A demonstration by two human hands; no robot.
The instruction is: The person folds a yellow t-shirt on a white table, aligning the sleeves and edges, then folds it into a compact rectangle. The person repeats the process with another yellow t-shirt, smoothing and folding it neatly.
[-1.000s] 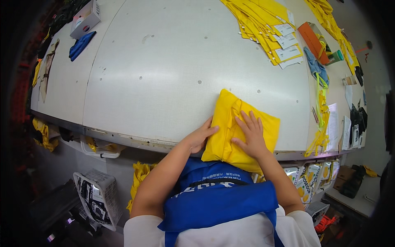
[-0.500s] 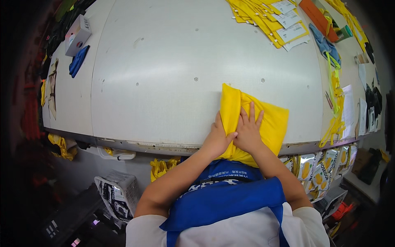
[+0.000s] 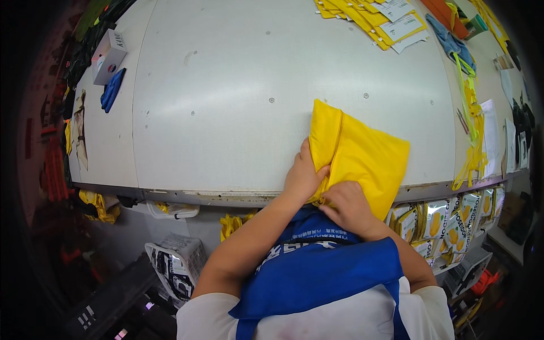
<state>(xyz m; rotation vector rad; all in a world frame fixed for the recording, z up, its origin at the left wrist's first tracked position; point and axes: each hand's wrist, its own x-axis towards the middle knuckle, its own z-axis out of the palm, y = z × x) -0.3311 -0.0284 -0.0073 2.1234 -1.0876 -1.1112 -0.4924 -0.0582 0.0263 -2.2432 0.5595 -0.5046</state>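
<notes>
A folded yellow fabric piece (image 3: 360, 156), smooth with a stitched seam along its left fold, is gripped at its near edge. The left hand (image 3: 303, 175) is closed on the fold's lower left corner, the fabric extending toward 1 o'clock from it. The right hand (image 3: 344, 205) is curled shut on the bottom hem, the fabric lying at 12 o'clock. The piece rests at the front edge of the pale grey surface (image 3: 226, 102). Yellow packets (image 3: 374, 17) are stacked at 12 o'clock, well apart.
</notes>
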